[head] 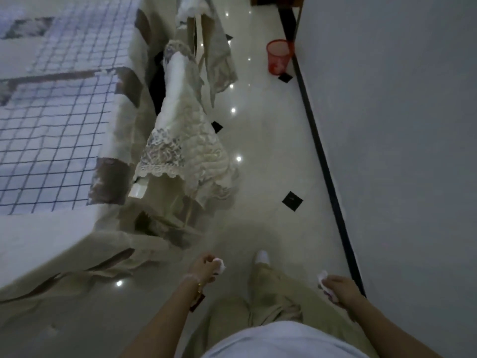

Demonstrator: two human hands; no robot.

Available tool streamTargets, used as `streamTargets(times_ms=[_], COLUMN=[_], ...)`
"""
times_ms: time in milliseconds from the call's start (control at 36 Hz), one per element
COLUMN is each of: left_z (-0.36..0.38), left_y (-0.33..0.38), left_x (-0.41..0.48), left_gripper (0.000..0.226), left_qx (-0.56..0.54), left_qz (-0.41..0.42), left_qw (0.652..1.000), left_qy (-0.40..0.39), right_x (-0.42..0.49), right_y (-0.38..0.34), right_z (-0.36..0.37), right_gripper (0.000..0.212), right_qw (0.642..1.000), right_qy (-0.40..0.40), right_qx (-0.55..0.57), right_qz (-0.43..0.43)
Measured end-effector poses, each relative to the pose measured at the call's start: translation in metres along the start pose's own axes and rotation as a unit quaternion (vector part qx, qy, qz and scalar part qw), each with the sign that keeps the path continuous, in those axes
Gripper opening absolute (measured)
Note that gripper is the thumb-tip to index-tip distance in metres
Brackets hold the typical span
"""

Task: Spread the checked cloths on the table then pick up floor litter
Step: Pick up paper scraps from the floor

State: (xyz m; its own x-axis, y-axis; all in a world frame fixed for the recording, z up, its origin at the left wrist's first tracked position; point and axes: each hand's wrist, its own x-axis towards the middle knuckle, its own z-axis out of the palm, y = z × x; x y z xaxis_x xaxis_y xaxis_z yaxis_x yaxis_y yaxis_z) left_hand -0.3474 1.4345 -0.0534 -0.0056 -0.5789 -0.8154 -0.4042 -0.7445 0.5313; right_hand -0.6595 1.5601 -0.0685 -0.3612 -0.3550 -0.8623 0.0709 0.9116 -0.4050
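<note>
left grip (203, 267) holds wad (220, 265), right grip (342, 287) too

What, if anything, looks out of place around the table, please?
The beige cloth under the checked cloths slumps off the near corner and trails across the floor, where feet could catch it. Nothing else looks odd.

Light is dim and grey, with pinpoint glints on the glossy floor (260, 140) ahead of the left hand (204, 266) and a soft shadow just before both hands. The frame is soft and blocky: the checked cloth (51, 130) smears, and the paper wad (219, 264) that hand grips blurs, like the one in the right hand (340, 288). Beyond the right hand the black skirting (322, 156) bows with wide-angle distortion.
</note>
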Motion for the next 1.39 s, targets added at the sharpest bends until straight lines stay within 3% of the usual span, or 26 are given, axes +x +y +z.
streamTargets(times_ms=[278, 417, 556, 667, 750, 806, 889, 1083, 1250, 1389], left_z=[0.005, 0.012, 0.04, 0.068, 0.09, 0.103, 0.117, 0.148, 0.152, 0.137], left_y=[0.024, 0.07, 0.167, 0.275, 0.37, 0.431, 0.506, 0.623, 0.674, 0.699], left_x=[0.053, 0.091, 0.156, 0.212, 0.244, 0.261, 0.283, 0.343, 0.395, 0.419], left_gripper=[0.013, 0.012, 0.013, 0.011, 0.03, 0.029, 0.017, 0.02, 0.018, 0.016], left_qx=[0.054, 0.114, 0.121, 0.189, 0.191, 0.166, 0.085, -0.024, -0.024, -0.034], left_qz=[-0.123, -0.115, -0.101, -0.045, 0.012, 0.041, 0.063, 0.043, -0.009, -0.06], left_qw=[0.99, 0.985, 0.987, 0.981, 0.98, 0.983, 0.993, 0.998, 1.0, 0.997], left_qy=[0.051, 0.065, 0.027, -0.02, -0.05, -0.059, -0.054, -0.049, 0.008, 0.044], right_x=[0.062, 0.106, 0.151, 0.179, 0.2, 0.216, 0.233, 0.301, 0.383, 0.433], right_y=[-0.177, -0.257, -0.322, -0.356, -0.376, -0.39, -0.412, -0.475, -0.608, -0.763], right_z=[-0.031, -0.039, -0.061, -0.091, -0.114, -0.129, -0.149, -0.193, -0.229, -0.244], right_gripper=[0.024, 0.017, 0.017, 0.04, 0.047, 0.034, 0.035, 0.027, 0.022, 0.023], right_qw=[0.996, 0.991, 0.994, 0.998, 0.999, 0.999, 0.999, 0.997, 0.997, 0.993], right_qy=[0.008, -0.006, -0.012, 0.009, 0.038, 0.049, 0.047, 0.039, 0.031, 0.003], right_qx=[0.023, 0.055, 0.047, 0.013, 0.011, 0.015, -0.004, -0.033, -0.065, -0.078], right_qz=[-0.089, -0.121, -0.096, -0.066, -0.033, -0.012, 0.009, 0.065, 0.025, -0.093])
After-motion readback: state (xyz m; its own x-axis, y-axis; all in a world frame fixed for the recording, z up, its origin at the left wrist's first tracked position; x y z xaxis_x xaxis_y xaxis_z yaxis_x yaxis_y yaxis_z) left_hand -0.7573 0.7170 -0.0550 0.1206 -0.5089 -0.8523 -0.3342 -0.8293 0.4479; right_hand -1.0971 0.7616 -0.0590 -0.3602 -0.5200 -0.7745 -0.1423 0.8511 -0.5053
